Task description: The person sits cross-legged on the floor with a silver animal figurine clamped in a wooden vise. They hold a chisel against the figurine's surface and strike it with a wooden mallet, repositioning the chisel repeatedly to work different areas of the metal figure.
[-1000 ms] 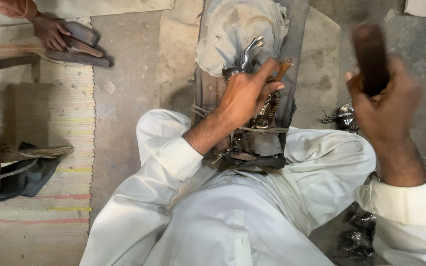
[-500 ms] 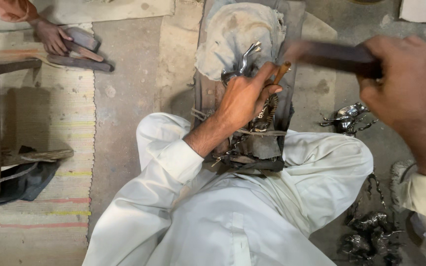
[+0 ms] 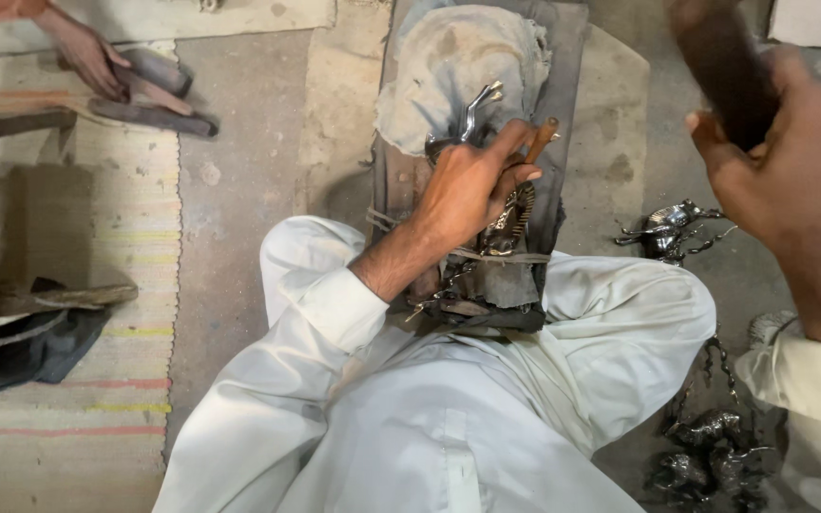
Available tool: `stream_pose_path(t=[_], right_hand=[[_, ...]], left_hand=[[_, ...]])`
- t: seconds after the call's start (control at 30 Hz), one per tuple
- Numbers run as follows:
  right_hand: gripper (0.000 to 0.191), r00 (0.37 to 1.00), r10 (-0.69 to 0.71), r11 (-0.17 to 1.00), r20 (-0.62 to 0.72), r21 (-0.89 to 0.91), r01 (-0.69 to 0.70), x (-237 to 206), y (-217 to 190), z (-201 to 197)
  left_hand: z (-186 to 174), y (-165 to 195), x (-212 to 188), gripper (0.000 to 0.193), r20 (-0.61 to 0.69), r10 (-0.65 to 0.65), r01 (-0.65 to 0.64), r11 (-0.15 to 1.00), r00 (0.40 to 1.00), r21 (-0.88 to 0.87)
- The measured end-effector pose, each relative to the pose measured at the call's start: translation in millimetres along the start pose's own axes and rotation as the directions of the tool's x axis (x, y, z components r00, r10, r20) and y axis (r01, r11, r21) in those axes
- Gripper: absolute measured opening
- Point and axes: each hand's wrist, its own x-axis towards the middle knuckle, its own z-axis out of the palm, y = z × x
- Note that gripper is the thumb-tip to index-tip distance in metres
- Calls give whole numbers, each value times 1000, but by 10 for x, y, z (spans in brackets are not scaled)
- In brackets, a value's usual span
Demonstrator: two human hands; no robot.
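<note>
Bare concrete floor [image 3: 239, 218] is left open left of the dark work board [image 3: 563, 114]. The board's middle is taken up by a grey cloth pad [image 3: 448, 66] and metal pieces [image 3: 505, 218]. Passage on the right is narrowed by scattered metal parts [image 3: 667, 233].

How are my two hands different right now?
The left hand is low, pressed on a metal piece atop the work block; the right hand is raised off to the side. The left grips a thin wooden-handled tool; the right grips a thick dark handle. Both wear white sleeves.
</note>
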Motion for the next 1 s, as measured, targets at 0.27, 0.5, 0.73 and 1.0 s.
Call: stream_pose_path(t=[0.27,0.5,0.73,1.0], right_hand=[[20,987,161,970,-28,190,-153,14,-76,-10],[22,995,-28,972,93,-231,49,-24,-92,-108],[22,999,-39,996,26,-74,41,-146,-134,9],[17,995,-50,998,-89,27,52,-192,-174,59]], left_hand=[[0,-27,-32,36,-55,-27,25,999,998,-43],[-92,52,-91,40,-127,-137,118,982,982,-149],[-66,74,-191,29,-113,97,-104,993,989,-56],[-35,23,-222,27,-52,103,-100,993,993,62]])
